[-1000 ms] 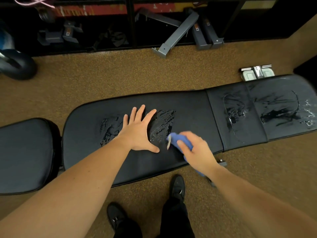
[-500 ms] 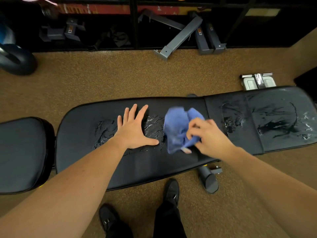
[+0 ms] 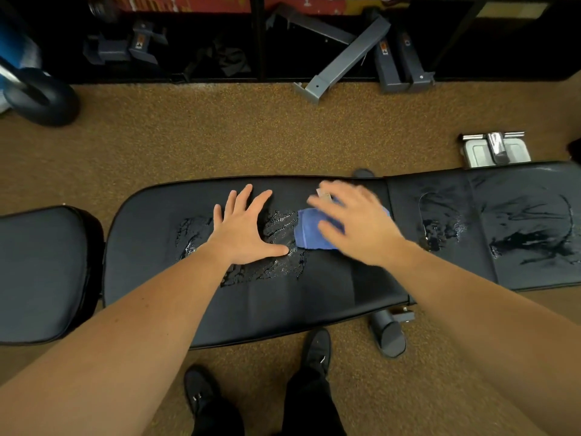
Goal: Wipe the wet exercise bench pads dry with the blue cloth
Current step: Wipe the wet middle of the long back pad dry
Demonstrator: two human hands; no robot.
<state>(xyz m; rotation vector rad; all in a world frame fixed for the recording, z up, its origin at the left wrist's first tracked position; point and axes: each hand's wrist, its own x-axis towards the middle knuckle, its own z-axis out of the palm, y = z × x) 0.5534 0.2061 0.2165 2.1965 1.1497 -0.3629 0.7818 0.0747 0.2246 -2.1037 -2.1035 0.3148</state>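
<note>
A long black bench pad (image 3: 283, 303) lies across the middle of the view, with wet patches (image 3: 276, 262) around its centre. My left hand (image 3: 243, 229) rests flat on it, fingers spread, holding nothing. Just to the right, my right hand (image 3: 355, 221) presses down on the blue cloth (image 3: 309, 229), which lies on the pad; the hand is blurred. The seat pad (image 3: 518, 228) on the right carries wet streaks too. A third black pad (image 3: 41, 272) sits at the left.
Brown carpet (image 3: 251, 140) surrounds the bench. Grey metal bars (image 3: 345, 58) and dark shelving line the far wall. A silver metal foot piece (image 3: 495, 151) lies behind the seat pad, a black wheel (image 3: 41, 99) at far left. My shoes (image 3: 317, 347) stand by the near edge.
My right hand brought the blue cloth up from the near edge of the pad and now presses it flat beside my left hand, which has stayed in place.
</note>
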